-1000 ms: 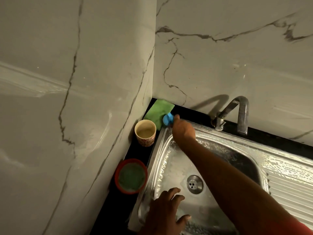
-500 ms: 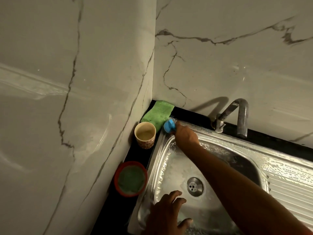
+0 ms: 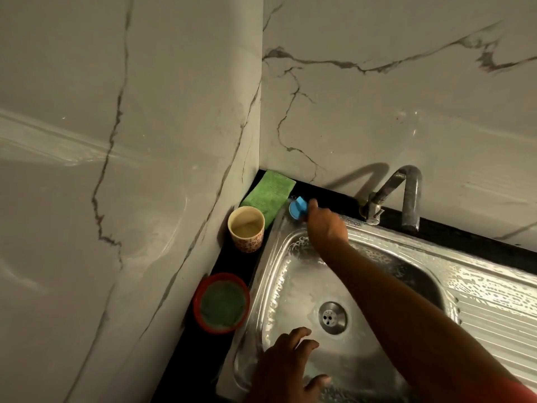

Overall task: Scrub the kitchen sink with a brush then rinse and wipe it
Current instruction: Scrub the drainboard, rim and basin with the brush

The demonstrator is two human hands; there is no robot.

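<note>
A steel sink (image 3: 270, 251) with a round drain (image 3: 332, 317) fills the lower right; its rim and basin carry soapy foam. My right hand (image 3: 327, 226) reaches to the sink's far left corner and grips a blue brush (image 3: 297, 208), pressing it on the rim. My left hand (image 3: 286, 365) rests on the near left edge of the basin with its fingers spread. A curved metal tap (image 3: 406, 196) stands at the back of the sink, with no water visible from it.
A green cloth (image 3: 268, 193) lies in the wall corner behind the sink. A patterned cup (image 3: 246, 228) and a red-rimmed tub with green contents (image 3: 222, 303) stand on the black counter strip left of the sink. Marble walls close off the left and back. The ribbed drainboard (image 3: 499, 312) extends right.
My right hand with the blue brush has shifted slightly right along the sink's back left corner. My left hand has stayed on the near edge.
</note>
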